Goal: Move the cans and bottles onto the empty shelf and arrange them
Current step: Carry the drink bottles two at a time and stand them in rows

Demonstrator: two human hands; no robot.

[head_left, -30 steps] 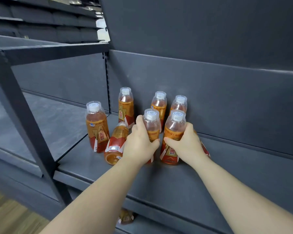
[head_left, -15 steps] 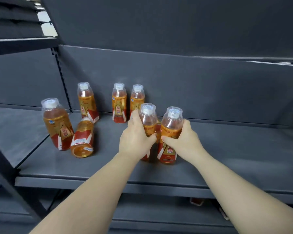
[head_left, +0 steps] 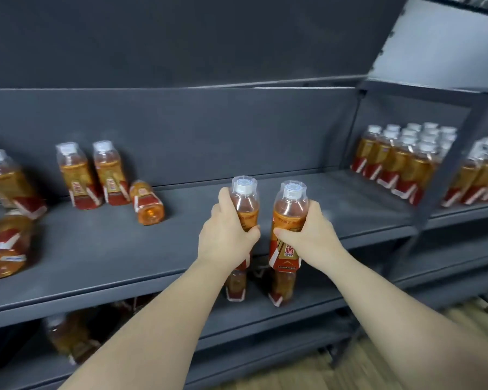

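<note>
Gripping two bottles upright, side by side with a gap between, over the front of the shelf (head_left: 102, 249); unclear whether touching it. Left hand (head_left: 226, 237) curled round the shoulder of the left bottle (head_left: 244, 198). Right hand (head_left: 310, 235) wrapped round the waist of the right bottle (head_left: 289, 209). Both of clear, rounded plastic with white ribbed caps, amber liquid and glossy orange-and-red labels. Flat matt grey metal for the shelf and its back panel. At the back left, an upright pair (head_left: 93, 175); just beside it, a toppled bottle (head_left: 147, 202), round base facing out. Far left, blurred, a leaning bottle (head_left: 9, 181) and a fallen bottle (head_left: 6, 249). Well apart to the right, tight rows (head_left: 400, 161). Below, wood-grain floor (head_left: 406, 361).
</note>
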